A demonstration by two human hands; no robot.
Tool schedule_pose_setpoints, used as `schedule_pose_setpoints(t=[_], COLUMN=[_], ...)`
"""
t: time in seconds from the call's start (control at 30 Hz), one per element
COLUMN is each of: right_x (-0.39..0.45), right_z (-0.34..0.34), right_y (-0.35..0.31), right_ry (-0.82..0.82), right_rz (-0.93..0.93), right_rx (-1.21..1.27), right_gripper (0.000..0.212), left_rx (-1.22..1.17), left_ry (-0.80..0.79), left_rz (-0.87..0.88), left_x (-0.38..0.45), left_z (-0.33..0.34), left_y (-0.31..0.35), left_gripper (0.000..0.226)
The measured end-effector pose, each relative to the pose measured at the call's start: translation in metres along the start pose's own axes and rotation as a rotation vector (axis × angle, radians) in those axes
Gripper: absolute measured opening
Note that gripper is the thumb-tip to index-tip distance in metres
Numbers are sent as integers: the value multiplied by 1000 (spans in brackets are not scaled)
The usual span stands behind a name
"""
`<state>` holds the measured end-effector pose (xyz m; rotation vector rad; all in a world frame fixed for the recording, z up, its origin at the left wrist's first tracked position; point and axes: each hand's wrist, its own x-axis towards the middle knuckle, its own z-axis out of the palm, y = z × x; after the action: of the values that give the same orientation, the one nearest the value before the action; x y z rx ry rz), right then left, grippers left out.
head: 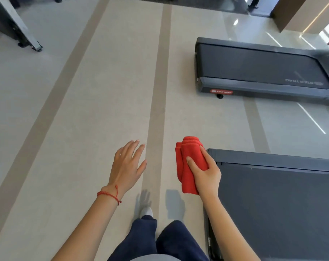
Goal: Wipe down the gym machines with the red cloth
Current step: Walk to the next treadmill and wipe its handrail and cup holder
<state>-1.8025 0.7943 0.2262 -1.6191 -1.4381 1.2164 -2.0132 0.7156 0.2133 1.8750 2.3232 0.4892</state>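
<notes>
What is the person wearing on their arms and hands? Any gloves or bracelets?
No gloves and no sleeves in view: both forearms are bare. The left hand has a thin red string bracelet with small beads at the wrist, its knotted ends dangling. The right hand shows no bracelet, ring or watch.

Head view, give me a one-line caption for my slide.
Right hand grips a folded red cloth beside a treadmill; left hand open over the floor.

Two treadmills on the right, the near treadmill (pixel 276 204) and the far treadmill (pixel 263 68); one red cloth (pixel 190 162); two hands: left hand (pixel 127 166), right hand (pixel 207 176).
</notes>
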Motion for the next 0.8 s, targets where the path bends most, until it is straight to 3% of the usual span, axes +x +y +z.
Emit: schedule_pose_setpoints(t=[0.8], right_x=[309], right_z=[56], right_y=[-61], right_ry=[26], right_rz=[77], right_rx=[-21], right_gripper=[51], left_rx=[-4], left_ry=[-62], left_rz=[19], left_x=[322], left_z=[43], left_y=[-39], left_gripper=[44])
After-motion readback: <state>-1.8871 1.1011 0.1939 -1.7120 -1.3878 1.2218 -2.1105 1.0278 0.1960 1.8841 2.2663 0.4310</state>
